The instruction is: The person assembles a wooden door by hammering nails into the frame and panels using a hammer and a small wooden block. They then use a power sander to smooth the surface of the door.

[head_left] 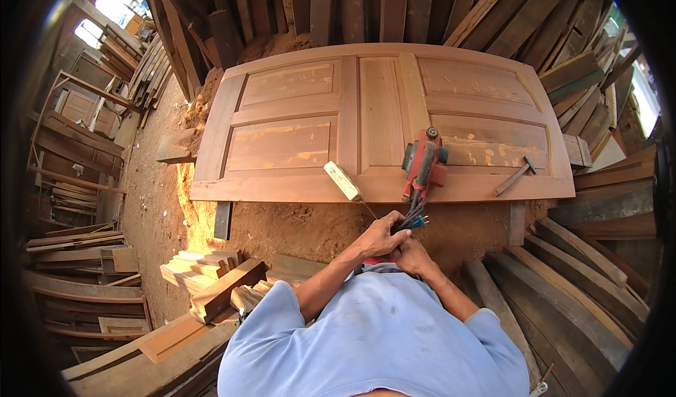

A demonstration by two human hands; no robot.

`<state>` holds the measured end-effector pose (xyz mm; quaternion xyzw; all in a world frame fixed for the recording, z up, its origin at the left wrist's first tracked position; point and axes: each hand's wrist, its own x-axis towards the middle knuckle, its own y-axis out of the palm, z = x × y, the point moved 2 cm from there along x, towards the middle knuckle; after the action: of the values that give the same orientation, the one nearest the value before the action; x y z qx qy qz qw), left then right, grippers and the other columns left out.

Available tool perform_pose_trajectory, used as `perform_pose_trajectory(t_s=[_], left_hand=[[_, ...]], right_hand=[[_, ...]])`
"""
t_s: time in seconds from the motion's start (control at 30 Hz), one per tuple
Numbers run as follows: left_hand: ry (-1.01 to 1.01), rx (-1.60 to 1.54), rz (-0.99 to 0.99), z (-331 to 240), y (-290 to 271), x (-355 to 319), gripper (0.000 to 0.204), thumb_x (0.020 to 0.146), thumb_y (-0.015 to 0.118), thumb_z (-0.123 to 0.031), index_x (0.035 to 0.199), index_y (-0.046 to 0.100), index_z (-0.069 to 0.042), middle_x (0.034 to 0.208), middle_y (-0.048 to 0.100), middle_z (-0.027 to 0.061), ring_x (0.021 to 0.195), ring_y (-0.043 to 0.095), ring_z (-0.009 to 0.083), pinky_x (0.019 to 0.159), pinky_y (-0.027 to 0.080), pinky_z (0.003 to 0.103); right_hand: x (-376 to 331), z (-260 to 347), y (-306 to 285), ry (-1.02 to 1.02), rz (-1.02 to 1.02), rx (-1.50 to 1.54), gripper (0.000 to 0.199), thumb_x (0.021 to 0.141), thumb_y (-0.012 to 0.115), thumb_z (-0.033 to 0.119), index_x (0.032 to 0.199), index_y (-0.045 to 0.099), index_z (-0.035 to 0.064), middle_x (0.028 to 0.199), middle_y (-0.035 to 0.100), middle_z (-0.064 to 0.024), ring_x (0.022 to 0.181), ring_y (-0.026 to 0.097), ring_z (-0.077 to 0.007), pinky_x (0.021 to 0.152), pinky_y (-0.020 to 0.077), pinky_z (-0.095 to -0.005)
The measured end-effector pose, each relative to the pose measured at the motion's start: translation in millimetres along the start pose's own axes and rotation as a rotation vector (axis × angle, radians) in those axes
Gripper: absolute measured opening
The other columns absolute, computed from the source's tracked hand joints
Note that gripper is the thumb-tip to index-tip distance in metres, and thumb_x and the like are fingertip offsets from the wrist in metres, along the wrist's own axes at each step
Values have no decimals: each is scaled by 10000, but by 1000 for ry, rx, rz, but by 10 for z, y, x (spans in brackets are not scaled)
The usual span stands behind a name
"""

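Observation:
A red electric planer (424,163) rests near the front edge of a wooden panel door (346,115) that lies flat. From it, a dark cord (415,209) hangs over the edge in a folded bundle with a blue plug (420,222). My left hand (381,236) is closed round the lower end of this bundle, close to my body. Just beside it my right hand (414,256) has its fingers curled in, against the left hand; what they grip is hidden. A white power strip (342,181) lies left of the planer, and a hammer (516,176) to its right.
Supports (222,219) hold the door above the dirt floor (151,179). Upright planks (352,10) lean behind it. Stacked boards (549,291) lie close on my right, cut wood blocks (204,270) on my left. More timber (84,284) stands along the left side.

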<state>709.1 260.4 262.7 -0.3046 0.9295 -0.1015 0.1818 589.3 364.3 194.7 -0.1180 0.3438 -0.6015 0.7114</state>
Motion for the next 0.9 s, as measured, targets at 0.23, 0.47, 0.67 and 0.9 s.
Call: perform_pose_trajectory(t_s=[0.23, 0.47, 0.67, 0.9], left_hand=[[10, -42, 4, 133, -29, 7, 348, 1007, 666, -238, 1264, 609, -12, 1074, 723, 175, 1015, 688, 253, 923, 536, 407], [24, 131, -148, 292, -442, 211, 243, 991, 633, -155, 1174, 655, 5, 1005, 738, 196, 914, 716, 294, 866, 552, 425], [-42, 53, -73, 231, -605, 325, 217, 991, 642, -154, 1133, 655, 10, 938, 703, 146, 881, 670, 242, 828, 537, 391], [84, 163, -3, 240, -698, 426, 225, 981, 644, -123, 1153, 658, 21, 987, 712, 172, 963, 692, 274, 879, 541, 399]], right_hand=[[231, -92, 222, -206, 93, -20, 369, 928, 572, 281, 1143, 682, 2, 1077, 717, -264, 1023, 678, -460, 880, 538, -534], [146, 625, -271, -106, 203, 124, 339, 934, 554, 229, 1121, 643, -38, 1124, 683, -301, 1046, 642, -488, 928, 494, -561], [193, 801, -280, -280, 81, 123, 243, 955, 562, 212, 993, 614, -22, 985, 667, -279, 987, 640, -476, 872, 486, -557], [423, 624, -381, -80, -375, 161, 197, 981, 568, 170, 974, 620, -20, 906, 682, -274, 887, 654, -491, 773, 502, -551]])
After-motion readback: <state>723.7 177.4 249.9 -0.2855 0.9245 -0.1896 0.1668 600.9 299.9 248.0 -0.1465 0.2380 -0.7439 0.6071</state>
